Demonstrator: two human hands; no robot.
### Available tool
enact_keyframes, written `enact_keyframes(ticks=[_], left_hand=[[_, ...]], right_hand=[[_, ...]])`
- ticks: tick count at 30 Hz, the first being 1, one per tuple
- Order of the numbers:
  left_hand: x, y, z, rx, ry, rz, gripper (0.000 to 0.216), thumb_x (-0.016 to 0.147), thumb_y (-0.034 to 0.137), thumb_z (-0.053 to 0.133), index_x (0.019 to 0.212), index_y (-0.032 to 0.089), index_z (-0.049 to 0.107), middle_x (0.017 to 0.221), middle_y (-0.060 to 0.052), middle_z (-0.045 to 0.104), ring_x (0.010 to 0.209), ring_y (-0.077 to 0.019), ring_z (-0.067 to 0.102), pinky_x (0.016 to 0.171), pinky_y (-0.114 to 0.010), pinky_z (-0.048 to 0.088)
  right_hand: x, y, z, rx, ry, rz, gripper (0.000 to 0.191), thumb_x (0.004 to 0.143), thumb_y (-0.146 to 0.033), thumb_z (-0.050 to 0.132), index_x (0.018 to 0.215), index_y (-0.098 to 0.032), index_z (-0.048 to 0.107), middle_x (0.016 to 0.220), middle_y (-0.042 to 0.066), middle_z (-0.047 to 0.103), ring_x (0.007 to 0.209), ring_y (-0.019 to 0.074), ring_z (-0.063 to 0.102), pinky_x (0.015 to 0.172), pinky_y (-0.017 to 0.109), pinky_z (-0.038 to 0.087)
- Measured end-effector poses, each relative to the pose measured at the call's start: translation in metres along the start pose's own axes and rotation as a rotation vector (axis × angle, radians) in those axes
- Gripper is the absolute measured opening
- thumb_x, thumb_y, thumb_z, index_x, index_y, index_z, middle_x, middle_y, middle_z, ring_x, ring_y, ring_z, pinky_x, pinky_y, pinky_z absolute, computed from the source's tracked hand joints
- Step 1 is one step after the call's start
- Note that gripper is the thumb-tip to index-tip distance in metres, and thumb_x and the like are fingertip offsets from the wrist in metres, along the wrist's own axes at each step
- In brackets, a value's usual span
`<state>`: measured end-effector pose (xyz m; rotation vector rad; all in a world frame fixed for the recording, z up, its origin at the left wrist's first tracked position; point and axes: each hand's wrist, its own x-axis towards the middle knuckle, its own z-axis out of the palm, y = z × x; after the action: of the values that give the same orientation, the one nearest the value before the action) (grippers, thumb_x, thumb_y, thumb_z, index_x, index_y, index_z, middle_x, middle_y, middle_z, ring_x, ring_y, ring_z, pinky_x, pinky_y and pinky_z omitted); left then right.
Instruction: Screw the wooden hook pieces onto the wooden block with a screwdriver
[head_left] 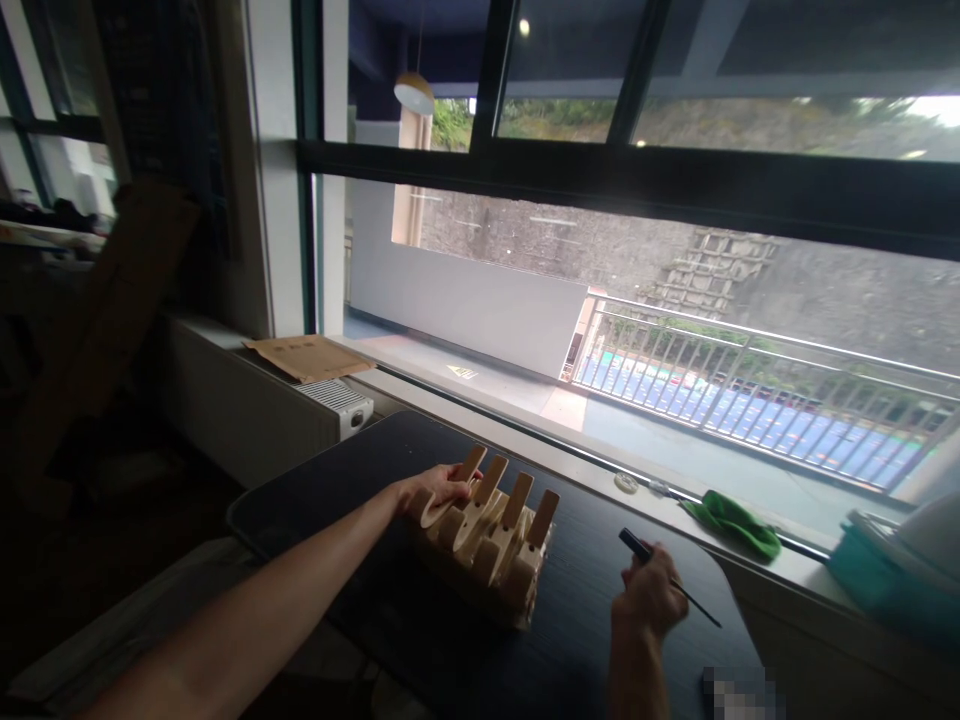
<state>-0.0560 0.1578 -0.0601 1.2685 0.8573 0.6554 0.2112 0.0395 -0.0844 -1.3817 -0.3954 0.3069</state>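
A pale wooden block holder (487,555) with several wooden-handled pieces standing in its slots sits on a dark table (322,495). My left hand (431,488) rests on the holder's left end, fingers curled over the leftmost handle. My right hand (649,597) hovers to the right of the holder, closed on a thin dark tool (634,545) whose slim tip sticks out to the right.
A green cloth (735,522) lies on the windowsill, with a teal container (889,580) at the far right. A cardboard sheet (307,355) rests on a white unit at the left. A large window runs behind the table.
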Motion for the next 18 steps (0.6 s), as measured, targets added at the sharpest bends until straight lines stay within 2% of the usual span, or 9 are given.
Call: enact_keyframes(ticks=[5, 8, 12, 18], left_hand=[[-0.002, 0.002, 0.003, 0.044, 0.037, 0.003, 0.047, 0.056, 0.019, 0.069, 0.101, 0.018, 0.057, 0.078, 0.0, 0.068, 0.078, -0.0219, 0.065, 0.068, -0.029, 0.049], [-0.003, 0.003, 0.004, 0.048, 0.029, 0.005, 0.047, 0.057, 0.021, 0.068, 0.102, 0.018, 0.057, 0.082, -0.001, 0.069, 0.081, -0.0224, 0.065, 0.068, -0.028, 0.049], [-0.003, 0.003, 0.005, 0.04, 0.013, 0.004, 0.049, 0.056, 0.022, 0.069, 0.103, 0.017, 0.057, 0.085, -0.002, 0.069, 0.084, -0.0237, 0.065, 0.068, -0.028, 0.049], [-0.003, 0.003, 0.004, 0.063, 0.023, 0.012, 0.048, 0.057, 0.023, 0.068, 0.103, 0.017, 0.056, 0.079, -0.001, 0.068, 0.079, -0.0222, 0.065, 0.066, -0.028, 0.049]], right_hand=[[-0.024, 0.007, 0.039, -0.043, -0.16, -0.03, 0.036, 0.071, -0.051, 0.052, 0.061, -0.019, 0.064, 0.041, -0.002, 0.049, 0.043, 0.0141, 0.047, 0.042, 0.026, 0.036], [-0.009, 0.0, 0.029, -0.05, -0.182, -0.042, 0.036, 0.07, -0.052, 0.054, 0.065, -0.017, 0.065, 0.043, -0.002, 0.05, 0.043, 0.0139, 0.047, 0.042, 0.026, 0.036], [0.01, -0.011, 0.008, -0.048, -0.112, -0.055, 0.042, 0.078, -0.052, 0.043, 0.075, -0.016, 0.064, 0.048, 0.0, 0.053, 0.045, 0.014, 0.047, 0.043, 0.026, 0.037], [-0.016, 0.001, 0.029, -0.059, -0.303, -0.08, 0.036, 0.071, -0.05, 0.053, 0.06, -0.017, 0.063, 0.042, -0.003, 0.048, 0.04, 0.012, 0.043, 0.039, 0.024, 0.033]])
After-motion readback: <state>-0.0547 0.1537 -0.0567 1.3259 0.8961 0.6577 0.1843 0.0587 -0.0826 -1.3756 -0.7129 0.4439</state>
